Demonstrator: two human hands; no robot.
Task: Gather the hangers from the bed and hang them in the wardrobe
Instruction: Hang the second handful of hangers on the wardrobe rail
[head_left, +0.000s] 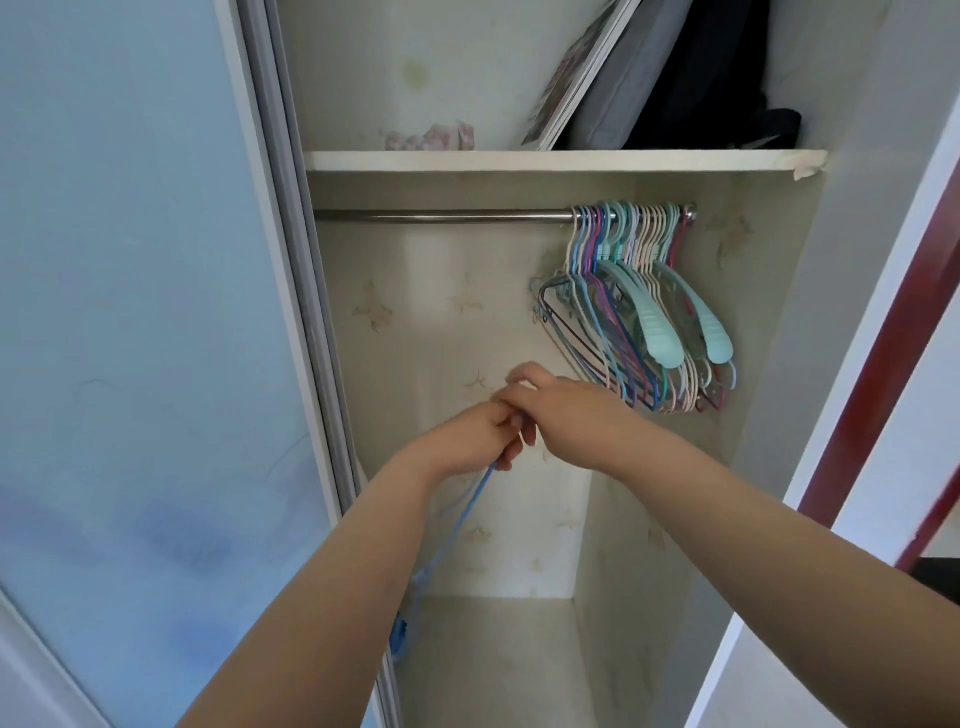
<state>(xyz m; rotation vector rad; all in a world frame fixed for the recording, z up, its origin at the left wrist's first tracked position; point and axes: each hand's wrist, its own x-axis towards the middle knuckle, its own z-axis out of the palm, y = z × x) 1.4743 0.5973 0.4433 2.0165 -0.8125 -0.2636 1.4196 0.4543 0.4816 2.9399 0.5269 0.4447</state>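
Low in the frame, two bare forearms reached up from the bottom edge and met at centre. The left hand (475, 439) had its grip curled round a blue hanger (457, 525), whose wire trailed down and left toward the lower edge beside the sliding door (156, 364). The right hand (545, 402) lay over the left, fingers curled at the same spot; whether it pinched the hook or only steadied it could not be told. Likely the pair were working one hanger free so its hook could face the rod.

Farther in, the rod (441, 215) ran across the upper middle under a shelf (519, 160). A bunch of hangers (639, 312) was packed against its right end, near the wardrobe's side wall, so the bare left stretch offered the open room. The door edge at left and the shelf lip above were the edges to clear.
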